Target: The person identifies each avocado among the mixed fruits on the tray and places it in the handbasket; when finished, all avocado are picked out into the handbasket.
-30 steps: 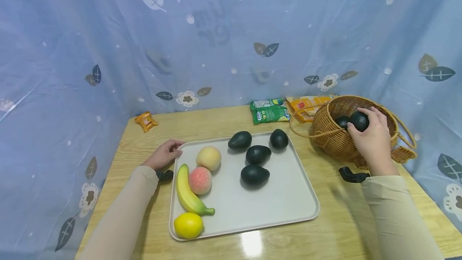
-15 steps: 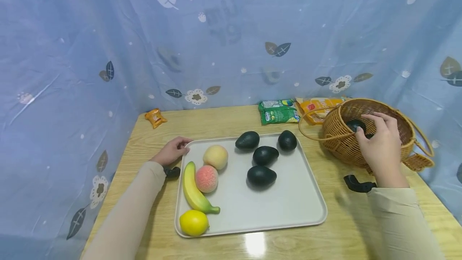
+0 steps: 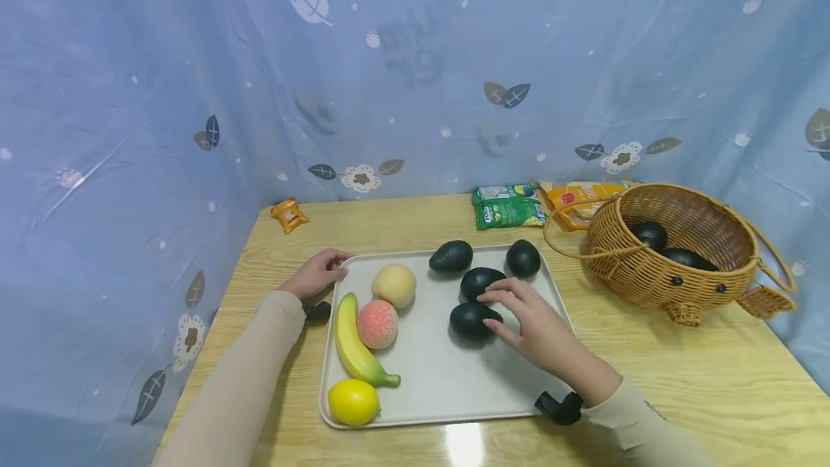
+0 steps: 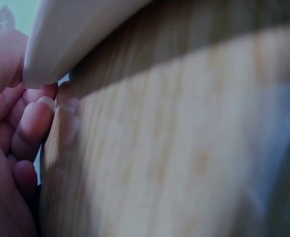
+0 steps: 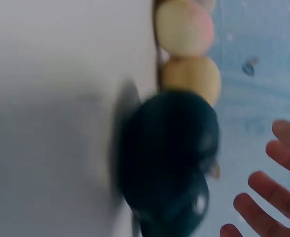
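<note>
My left hand [image 3: 318, 274] grips the back left corner of the white tray [image 3: 421, 388]; in the left wrist view the thumb lies against the rim [image 4: 61, 44] with curled fingers beneath. My right hand [image 3: 541, 326] hovers over the nearest dark green avocado [image 3: 468, 320], fingers spread and holding nothing. In the right wrist view its fingers [image 5: 271, 197] look apart from the blurred avocado [image 5: 167, 153]. Several avocados lie on the tray, one [image 3: 480, 283] just behind the nearest. Two more avocados [image 3: 650, 234] are visible inside the wicker basket [image 3: 625, 269].
On the tray's left are a yellow peach [image 3: 394, 285], a pink peach [image 3: 378, 324], a banana [image 3: 355, 348] and a lemon [image 3: 353, 402]. A green snack bag [image 3: 509, 207], an orange bag [image 3: 573, 200] and a small orange packet [image 3: 289, 215] lie along the back by the curtain.
My right hand let go of an avocado in the basket and moved left and down, over the tray. The left hand stayed at the tray corner. The head view shifted slightly.
</note>
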Tool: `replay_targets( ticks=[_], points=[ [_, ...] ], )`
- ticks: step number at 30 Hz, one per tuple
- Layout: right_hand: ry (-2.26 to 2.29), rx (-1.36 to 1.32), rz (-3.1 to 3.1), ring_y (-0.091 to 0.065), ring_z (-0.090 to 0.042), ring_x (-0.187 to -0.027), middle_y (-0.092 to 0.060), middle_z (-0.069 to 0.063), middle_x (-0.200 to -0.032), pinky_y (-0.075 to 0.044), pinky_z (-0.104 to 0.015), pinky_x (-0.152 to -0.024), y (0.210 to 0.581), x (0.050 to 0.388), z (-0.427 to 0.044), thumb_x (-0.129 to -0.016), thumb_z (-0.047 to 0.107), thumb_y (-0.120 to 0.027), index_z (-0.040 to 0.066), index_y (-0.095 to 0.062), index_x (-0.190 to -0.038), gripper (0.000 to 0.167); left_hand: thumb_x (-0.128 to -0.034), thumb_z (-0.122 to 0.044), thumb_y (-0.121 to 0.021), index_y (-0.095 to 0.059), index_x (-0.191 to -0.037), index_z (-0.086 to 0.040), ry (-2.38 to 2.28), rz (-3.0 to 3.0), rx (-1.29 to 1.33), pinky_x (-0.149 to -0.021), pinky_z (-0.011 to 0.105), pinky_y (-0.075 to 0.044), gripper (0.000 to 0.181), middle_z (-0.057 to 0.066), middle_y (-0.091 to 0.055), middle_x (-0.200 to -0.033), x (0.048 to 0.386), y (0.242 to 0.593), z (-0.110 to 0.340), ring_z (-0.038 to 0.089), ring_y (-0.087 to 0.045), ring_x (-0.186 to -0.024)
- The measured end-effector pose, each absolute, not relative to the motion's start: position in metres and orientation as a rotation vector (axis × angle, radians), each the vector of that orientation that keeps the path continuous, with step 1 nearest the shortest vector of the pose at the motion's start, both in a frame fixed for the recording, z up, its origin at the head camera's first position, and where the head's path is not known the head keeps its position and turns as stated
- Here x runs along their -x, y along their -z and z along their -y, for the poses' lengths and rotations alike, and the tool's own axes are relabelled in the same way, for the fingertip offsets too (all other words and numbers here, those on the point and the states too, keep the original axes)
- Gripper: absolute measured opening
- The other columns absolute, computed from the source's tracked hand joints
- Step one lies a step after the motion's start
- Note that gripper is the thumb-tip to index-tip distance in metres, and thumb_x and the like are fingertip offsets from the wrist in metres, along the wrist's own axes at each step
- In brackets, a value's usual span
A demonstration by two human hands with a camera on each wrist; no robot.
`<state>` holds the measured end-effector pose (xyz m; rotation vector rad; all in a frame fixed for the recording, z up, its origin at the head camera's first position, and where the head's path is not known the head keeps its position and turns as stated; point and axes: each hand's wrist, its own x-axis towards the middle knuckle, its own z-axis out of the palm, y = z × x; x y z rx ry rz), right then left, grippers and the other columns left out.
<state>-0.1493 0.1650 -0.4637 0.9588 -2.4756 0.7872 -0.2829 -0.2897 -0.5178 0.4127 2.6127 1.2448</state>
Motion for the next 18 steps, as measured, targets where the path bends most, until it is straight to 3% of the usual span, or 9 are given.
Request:
replay_targets(
  ticks=[8, 18],
  points=[
    [-0.664, -1.101, 2.597, -0.060, -0.028, -0.119, -0.061, -0.006, -0.128, -0.051, -0.048, -0.100, 0.482, 0.144, -0.149, -0.083, 0.024, -0.092, 0.017, -0.074, -0.119, 0.041, -0.1054, -0.009, -0.062, -0.059, -0.142, 0.004, -1.276, -2.603, -0.425, -0.087, 0.040, -0.044, 0.039, 0.014, -0.060, -0.115, 0.280, 0.517, 0.286, 0.025, -0.051, -0.099],
    [-0.601, -1.038, 2.731, -0.056, -0.031, -0.122, -0.053, -0.010, -0.133, -0.052, -0.048, -0.098, 0.487, 0.148, -0.146, -0.078, 0.032, -0.095, 0.021, -0.064, -0.138, 0.068, -0.1055, -0.011, -0.062, -0.060, -0.141, 0.002, -1.260, -2.617, -0.415, -0.086, 0.037, -0.044, 0.038, 0.012, -0.060, -0.114, 0.281, 0.516, 0.287, 0.023, -0.050, -0.099]
  ],
)
